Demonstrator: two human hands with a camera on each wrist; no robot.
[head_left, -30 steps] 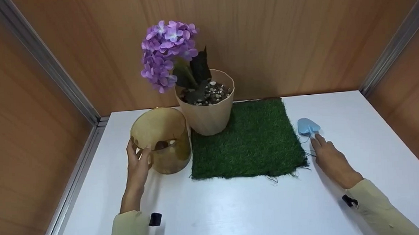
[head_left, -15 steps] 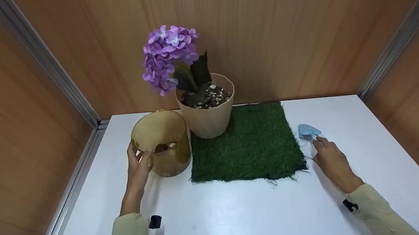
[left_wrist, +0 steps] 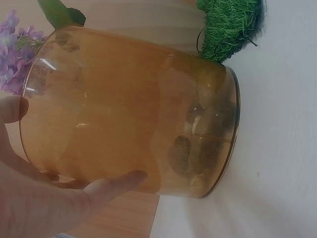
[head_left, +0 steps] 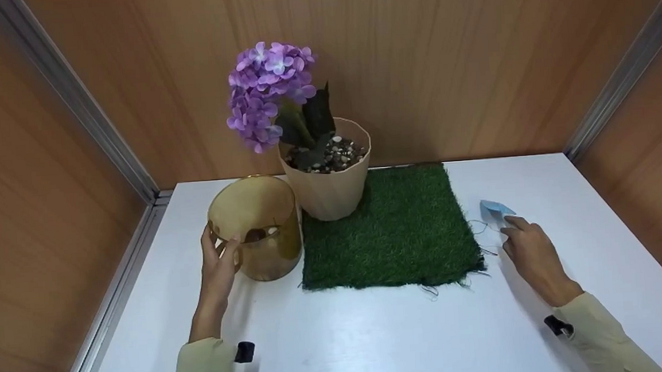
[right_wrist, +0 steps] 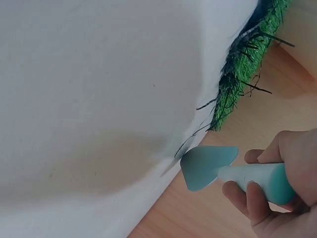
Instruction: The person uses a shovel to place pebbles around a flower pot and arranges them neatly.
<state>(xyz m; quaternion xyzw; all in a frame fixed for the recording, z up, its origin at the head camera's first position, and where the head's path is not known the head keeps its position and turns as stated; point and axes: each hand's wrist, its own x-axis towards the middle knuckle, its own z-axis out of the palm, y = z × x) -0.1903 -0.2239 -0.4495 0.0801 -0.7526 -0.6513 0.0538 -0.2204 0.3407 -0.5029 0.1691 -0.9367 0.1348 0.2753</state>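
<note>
My left hand [head_left: 217, 273] holds an amber see-through vase [head_left: 272, 261] by its near left rim. The thumb is at the rim and other fingers lie along the outside wall in the left wrist view. Several dark and pale stones [left_wrist: 203, 148] lie at the vase's bottom. On the right, my right hand [head_left: 533, 257] grips a small toy trowel by its pale handle [right_wrist: 240, 176], which has a teal end. Its blue blade [right_wrist: 208, 166] points away from me, tilted, close over the white table beside the turf's right edge.
Behind the vase stands a beige pot [head_left: 334, 197] with a purple hydrangea [head_left: 268, 92] and pebbles, partly on a green turf mat [head_left: 397, 233]. Loose threads stick out from the mat's edges. Wooden panels [head_left: 444, 58] enclose the white table [head_left: 352, 340] at back and sides.
My right hand has shifted slightly right, and the trowel's blade has tilted and moved right with it. The left hand keeps its hold on the vase. The whole view has shifted a little.
</note>
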